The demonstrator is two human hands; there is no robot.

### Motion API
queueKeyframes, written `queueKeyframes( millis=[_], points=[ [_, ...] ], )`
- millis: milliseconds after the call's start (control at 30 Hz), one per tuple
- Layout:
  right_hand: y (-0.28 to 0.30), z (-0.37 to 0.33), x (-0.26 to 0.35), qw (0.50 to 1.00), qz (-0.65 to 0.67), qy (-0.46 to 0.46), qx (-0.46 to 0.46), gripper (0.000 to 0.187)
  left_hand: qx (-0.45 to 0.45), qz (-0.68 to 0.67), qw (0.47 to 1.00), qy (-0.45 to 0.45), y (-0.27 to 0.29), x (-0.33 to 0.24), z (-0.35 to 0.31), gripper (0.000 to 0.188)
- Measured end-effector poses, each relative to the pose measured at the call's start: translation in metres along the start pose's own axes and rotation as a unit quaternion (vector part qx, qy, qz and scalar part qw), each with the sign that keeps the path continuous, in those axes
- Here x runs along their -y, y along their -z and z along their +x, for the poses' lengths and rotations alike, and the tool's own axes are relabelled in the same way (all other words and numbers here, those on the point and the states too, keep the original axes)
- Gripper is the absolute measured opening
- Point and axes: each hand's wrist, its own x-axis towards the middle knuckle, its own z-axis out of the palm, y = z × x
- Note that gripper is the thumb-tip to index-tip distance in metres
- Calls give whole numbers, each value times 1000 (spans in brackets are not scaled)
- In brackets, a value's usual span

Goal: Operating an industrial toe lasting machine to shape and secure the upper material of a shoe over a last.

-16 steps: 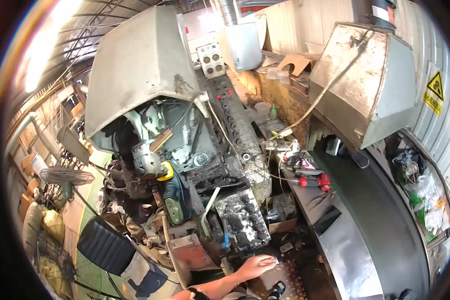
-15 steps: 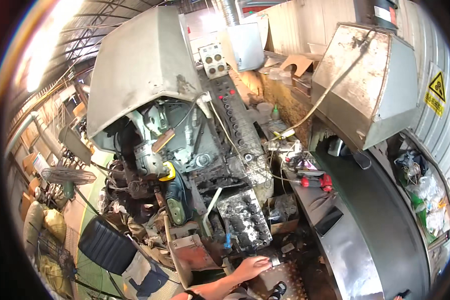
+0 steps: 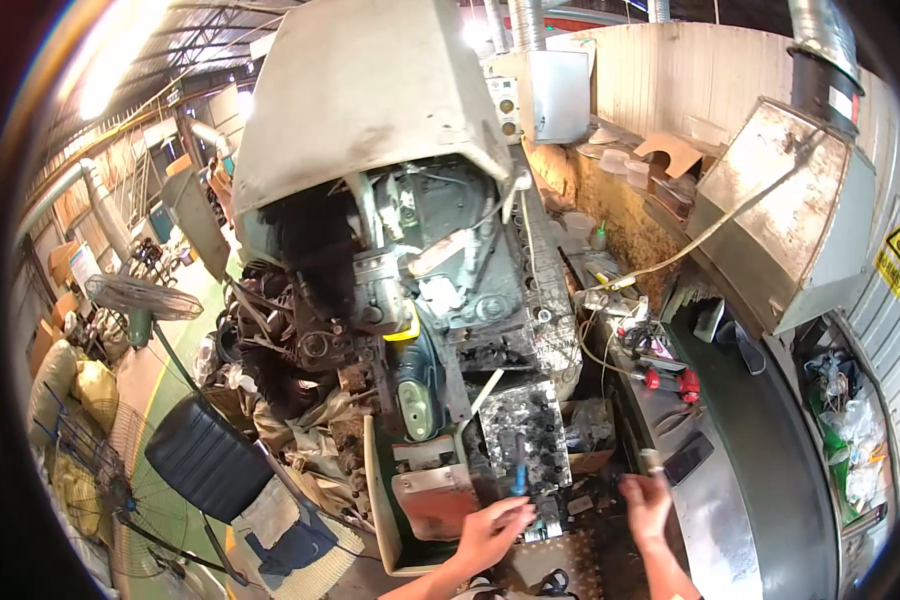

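My left hand (image 3: 495, 532) is in front of the control box at the bottom centre, fingers curled together. What they hold, if anything, I cannot make out. Further right, my right hand (image 3: 648, 505) is raised beside the metal table edge, its fingers closed on a small pale cylindrical piece (image 3: 652, 461) that sticks up from them. Between and beyond the hands stands the worn, stained control box (image 3: 525, 430) with dark knobs. A blue handle-like part (image 3: 520, 470) rises just beyond my left hand. The large machine (image 3: 450, 270) under its grey hood fills the centre.
On the right a metal table (image 3: 715, 520) carries a dark phone (image 3: 688, 458) and a red tool (image 3: 675, 382), next to a dark conveyor belt (image 3: 770, 450). A reddish tray (image 3: 435, 500) sits left of my hand. A black chair (image 3: 210, 455) and a fan (image 3: 140, 300) stand left.
The view has shifted, so the machine appears further right. My right hand has come up into view with the small piece. My left hand, earlier with a small silvery piece at its fingertips, has drawn slightly left.
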Motion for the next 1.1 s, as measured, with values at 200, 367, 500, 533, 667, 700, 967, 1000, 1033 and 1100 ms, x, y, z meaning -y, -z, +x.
queueKeyframes(
  millis=[200, 367, 500, 533, 667, 700, 967, 1000, 1033, 1100],
  points=[
    [-176, -14, 97, 960, -73, 97, 252, 42, -365, 147, 891, -226, 135, 0, -8, 16],
    [-269, -18, 141, 906, -188, 164, 341, 86, -447, 213, 868, -20, 241, 108, 4, 52],
    [-321, -19, 164, 893, -279, 102, 337, 118, -335, 359, 868, 75, 255, 145, 27, 91],
    [-332, -16, 160, 892, -281, 118, 333, 121, -299, 360, 878, 101, 254, 140, 31, 79],
    [-353, -7, 139, 883, -326, 142, 307, 133, -352, 364, 860, 61, 254, 146, 41, 45],
    [-353, -6, 136, 884, -325, 152, 299, 133, -341, 322, 879, 85, 254, 140, 40, 45],
    [-374, -20, 170, 901, -292, 204, 246, 100, -400, 350, 846, -25, 250, 153, 40, 40],
    [-374, -18, 167, 902, -291, 208, 243, 100, -404, 347, 845, -40, 252, 150, 42, 39],
    [-373, -16, 159, 897, -297, 216, 247, 110, -404, 347, 845, -45, 252, 149, 42, 39],
    [-372, -15, 157, 893, -302, 225, 248, 121, -399, 343, 850, -37, 251, 151, 38, 40]
  ],
)
